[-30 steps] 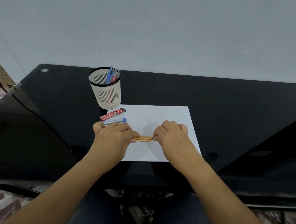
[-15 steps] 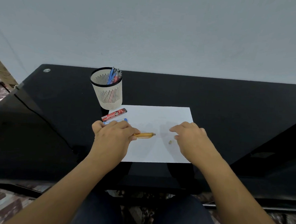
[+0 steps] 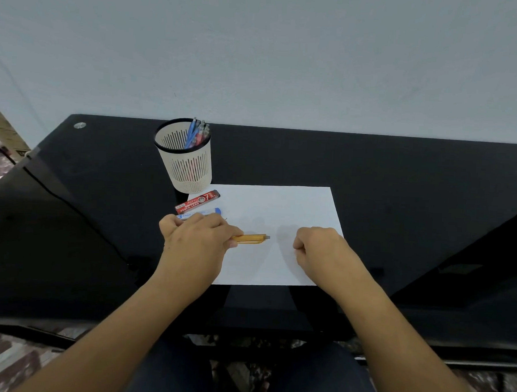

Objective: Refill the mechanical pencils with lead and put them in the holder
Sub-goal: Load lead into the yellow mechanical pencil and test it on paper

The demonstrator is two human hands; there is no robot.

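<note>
Black and glossy, the tabletop [image 3: 402, 173] is backed by a plain pale wall, and a white sheet of paper [image 3: 280, 209] is laid on it. An orange pencil [image 3: 250, 238] is gripped by the left hand [image 3: 195, 243] above the paper, its grey end pointed toward the right hand [image 3: 323, 250]. Those fingers are curled, though whether anything is pinched cannot be told. Other pencils [image 3: 196, 132] are stood in the holder [image 3: 189, 174], with a red lead case [image 3: 197, 201] and a blue lead tube [image 3: 202, 214] just beside it. The pencil is judged light, stiff and slick, best gripped mid-barrel — leads are snapped easily.
</note>
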